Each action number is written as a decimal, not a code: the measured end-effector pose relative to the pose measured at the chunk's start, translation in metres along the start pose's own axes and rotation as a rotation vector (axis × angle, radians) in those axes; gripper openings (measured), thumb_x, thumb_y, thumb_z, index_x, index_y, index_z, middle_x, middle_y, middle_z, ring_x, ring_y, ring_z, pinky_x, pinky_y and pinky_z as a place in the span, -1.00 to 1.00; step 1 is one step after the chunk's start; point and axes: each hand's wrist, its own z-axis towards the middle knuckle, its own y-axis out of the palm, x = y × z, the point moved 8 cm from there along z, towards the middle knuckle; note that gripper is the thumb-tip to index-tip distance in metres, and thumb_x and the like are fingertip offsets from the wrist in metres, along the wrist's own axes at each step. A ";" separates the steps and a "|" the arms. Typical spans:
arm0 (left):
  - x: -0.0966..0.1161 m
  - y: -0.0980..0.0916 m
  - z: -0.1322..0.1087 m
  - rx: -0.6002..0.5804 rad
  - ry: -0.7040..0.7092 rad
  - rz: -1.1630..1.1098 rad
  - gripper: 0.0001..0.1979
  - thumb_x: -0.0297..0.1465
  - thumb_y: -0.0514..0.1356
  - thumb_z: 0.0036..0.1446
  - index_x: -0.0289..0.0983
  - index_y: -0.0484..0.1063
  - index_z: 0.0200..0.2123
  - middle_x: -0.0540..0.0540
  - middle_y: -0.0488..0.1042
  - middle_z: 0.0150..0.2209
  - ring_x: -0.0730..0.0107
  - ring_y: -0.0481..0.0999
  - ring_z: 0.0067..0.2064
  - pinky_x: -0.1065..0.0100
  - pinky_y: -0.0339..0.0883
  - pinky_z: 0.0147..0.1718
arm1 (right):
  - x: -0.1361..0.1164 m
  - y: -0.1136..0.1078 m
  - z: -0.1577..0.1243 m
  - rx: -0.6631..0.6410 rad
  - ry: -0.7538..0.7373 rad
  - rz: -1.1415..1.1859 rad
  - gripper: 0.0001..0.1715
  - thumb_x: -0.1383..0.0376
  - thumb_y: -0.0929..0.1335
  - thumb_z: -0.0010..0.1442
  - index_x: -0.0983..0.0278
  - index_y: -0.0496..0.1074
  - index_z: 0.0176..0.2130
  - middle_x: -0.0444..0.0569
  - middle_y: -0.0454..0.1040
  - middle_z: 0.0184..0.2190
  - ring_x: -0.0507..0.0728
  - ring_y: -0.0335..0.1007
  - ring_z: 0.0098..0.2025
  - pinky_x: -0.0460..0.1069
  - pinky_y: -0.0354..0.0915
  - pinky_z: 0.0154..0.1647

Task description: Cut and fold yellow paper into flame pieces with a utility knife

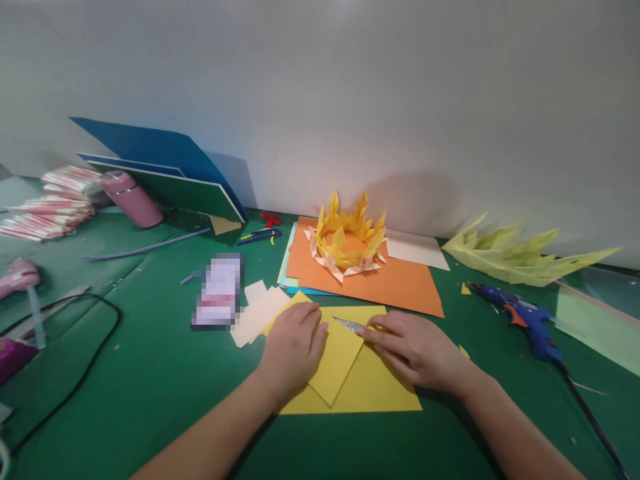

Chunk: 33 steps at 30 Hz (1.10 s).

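On paper (336,360), curled hands (295,339); right grips blade (346,325).

Left forearm (215,423) bare, slanting inward from lower left, right forearm (520,423) mirroring it, left hand (294,343) lying palm down, right hand (417,348) pinching, its fingers directed leftward

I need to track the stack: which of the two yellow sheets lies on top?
The smaller yellow sheet, turned cornerwise under the left hand; the larger yellow sheet shows beneath it.
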 end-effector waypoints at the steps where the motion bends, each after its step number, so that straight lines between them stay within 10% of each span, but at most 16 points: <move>1: 0.001 -0.001 0.001 0.002 0.009 -0.012 -0.73 -0.41 -0.07 0.30 -0.34 0.42 -0.19 -0.19 0.52 -0.18 0.22 0.50 -0.13 0.15 0.42 -0.09 | 0.000 -0.001 -0.002 -0.007 0.005 0.003 -0.62 0.36 0.15 0.32 0.31 0.44 -0.01 0.12 0.49 -0.28 0.12 0.36 -0.35 -0.02 0.26 -0.42; 12: -0.001 0.012 -0.001 -0.187 -0.054 0.220 -0.79 -0.43 -0.05 0.27 -0.29 0.35 -0.15 -0.29 0.35 0.01 0.05 0.35 0.04 0.05 0.34 -0.04 | 0.002 0.004 -0.005 -0.014 0.025 0.000 -0.62 0.37 0.15 0.31 0.30 0.43 0.01 0.11 0.49 -0.27 0.11 0.36 -0.34 -0.02 0.28 -0.40; 33: 0.005 0.006 -0.005 0.014 0.018 0.238 -0.88 -0.45 -0.02 0.22 -0.31 0.26 -0.35 -0.16 0.21 -0.36 0.14 0.21 -0.23 0.05 0.38 -0.21 | 0.000 0.019 0.025 -0.049 0.010 -0.114 -0.55 0.46 0.18 0.18 0.35 0.41 0.02 0.16 0.48 -0.23 0.14 0.32 -0.34 0.00 0.26 -0.40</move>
